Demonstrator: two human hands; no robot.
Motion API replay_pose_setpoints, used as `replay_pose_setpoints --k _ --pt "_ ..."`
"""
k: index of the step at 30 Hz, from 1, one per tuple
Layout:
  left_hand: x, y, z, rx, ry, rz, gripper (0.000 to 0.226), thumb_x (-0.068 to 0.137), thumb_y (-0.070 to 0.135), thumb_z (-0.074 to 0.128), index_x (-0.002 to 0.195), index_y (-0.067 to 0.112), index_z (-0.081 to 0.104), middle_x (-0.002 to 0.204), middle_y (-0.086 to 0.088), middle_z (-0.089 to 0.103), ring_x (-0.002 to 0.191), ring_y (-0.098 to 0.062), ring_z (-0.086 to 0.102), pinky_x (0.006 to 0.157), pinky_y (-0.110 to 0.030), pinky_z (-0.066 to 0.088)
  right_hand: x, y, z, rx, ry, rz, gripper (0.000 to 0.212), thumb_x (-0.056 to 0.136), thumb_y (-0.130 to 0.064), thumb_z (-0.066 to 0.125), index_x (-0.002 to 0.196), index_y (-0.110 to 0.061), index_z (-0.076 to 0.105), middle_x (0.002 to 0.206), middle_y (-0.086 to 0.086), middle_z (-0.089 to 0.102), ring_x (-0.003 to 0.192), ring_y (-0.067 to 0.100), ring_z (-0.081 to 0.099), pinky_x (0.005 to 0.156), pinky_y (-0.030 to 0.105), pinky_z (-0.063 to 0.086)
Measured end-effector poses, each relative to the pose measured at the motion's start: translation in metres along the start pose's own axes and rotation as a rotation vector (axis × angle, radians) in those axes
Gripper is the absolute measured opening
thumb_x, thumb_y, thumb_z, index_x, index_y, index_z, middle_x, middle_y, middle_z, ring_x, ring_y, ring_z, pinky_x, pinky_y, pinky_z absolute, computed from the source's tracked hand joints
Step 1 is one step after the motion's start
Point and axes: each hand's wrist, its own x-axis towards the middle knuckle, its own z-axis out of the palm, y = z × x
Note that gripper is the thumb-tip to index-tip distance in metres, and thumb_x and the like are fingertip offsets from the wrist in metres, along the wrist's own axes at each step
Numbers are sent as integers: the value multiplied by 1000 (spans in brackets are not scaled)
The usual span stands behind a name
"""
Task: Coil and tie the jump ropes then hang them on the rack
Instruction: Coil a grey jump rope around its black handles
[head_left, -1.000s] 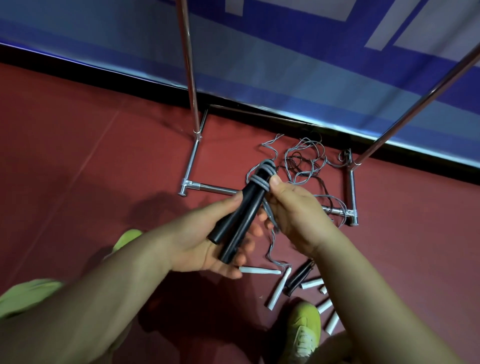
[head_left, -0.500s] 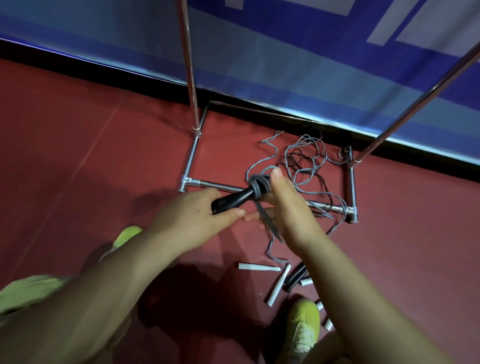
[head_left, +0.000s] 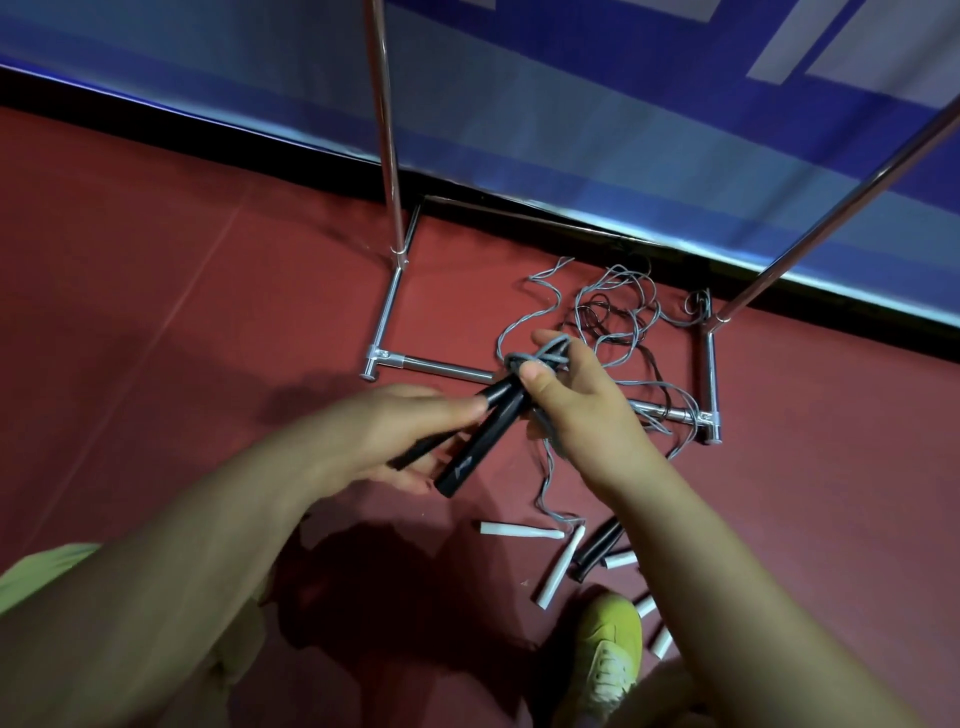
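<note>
The two black handles (head_left: 483, 431) are gripped by the left hand (head_left: 395, 436), lower than half a second ago; a grey cord (head_left: 540, 358) loop is now pinched by the right hand (head_left: 576, 410), so tying seems underway. Whether a knot is closed cannot be told. The rack (head_left: 387, 156) is cut off above.

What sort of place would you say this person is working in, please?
Probably an indoor sports hall or gym. The floor is smooth dark-red sports-type surfacing, a blue padded-looking barrier runs along its edge, and loose jump ropes lie tangled at the foot of a chrome rack.
</note>
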Motion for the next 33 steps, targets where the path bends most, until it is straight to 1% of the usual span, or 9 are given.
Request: replay_pose_setpoints --k 3,6,11,14,17,22,25,28,33 --pt "-6 5 -6 -234 -289 -117 71 66 67 42 101 11 68 99 -17 71 83 -32 69 78 -42 52 1 -2 0 201 -42 -43 33 89 -20 57 120 -21 48 89 2 60 66 12 52 56 21 42" --pt "-9 6 1 -358 -361 -117 83 66 73 37 91 1 70 73 -13 64 56 -25 59 56 -31 51 0 -6 0 356 -88 -61 37 82 -24 55 118 -25 47 88 -3 72 85 23 58 70 30 45" --pt "-10 7 8 -278 -228 -58 79 61 77 37 73 4 66 55 -7 51 39 -17 42 44 -21 28 -4 -9 -2 177 -44 -8 47 98 -25 45 142 -26 27 92 2 61 67 9 62 59 20 50" --pt "-6 5 9 -180 -76 16 80 56 77 40 71 4 67 51 -9 54 36 -18 43 46 -24 24 -4 -6 -3 -11 -63 -13 13 99 -31 41 111 -27 44 85 1 60 59 11 63 58 25 52" --pt "-8 4 10 -50 13 109 76 66 77 35 73 8 67 53 -5 58 37 -18 47 46 -25 26 -3 -7 -4 -88 -73 45 21 98 -38 42 101 -18 47 74 3 64 57 22 64 60 34 52" --pt "-10 2 10 118 182 219 68 94 56 28 77 4 66 55 -4 60 44 -18 52 40 -15 35 -7 -15 3 -143 -10 59 15 100 -33 43 92 -22 49 67 6 65 44 18 58 47 26 47" --pt "-10 1 8 134 213 263 62 97 51 27 79 5 65 56 -3 60 50 -21 53 51 -22 42 -8 -20 8 -149 83 0 15 99 -27 47 108 -17 53 77 10 65 43 10 58 43 21 45" --pt "-13 3 2 237 280 345 60 96 53 27 75 10 63 57 -1 60 54 -21 55 69 -39 48 -13 -25 13 -128 138 -9 48 98 -28 50 143 -20 34 83 4 69 54 14 65 53 28 52" --pt "-28 6 6 664 465 389 44 95 51 29 78 17 52 87 -6 59 89 -28 54 75 -35 40 -30 -37 15 75 112 152 50 93 -42 52 134 -16 38 92 -1 66 73 25 69 64 31 55"
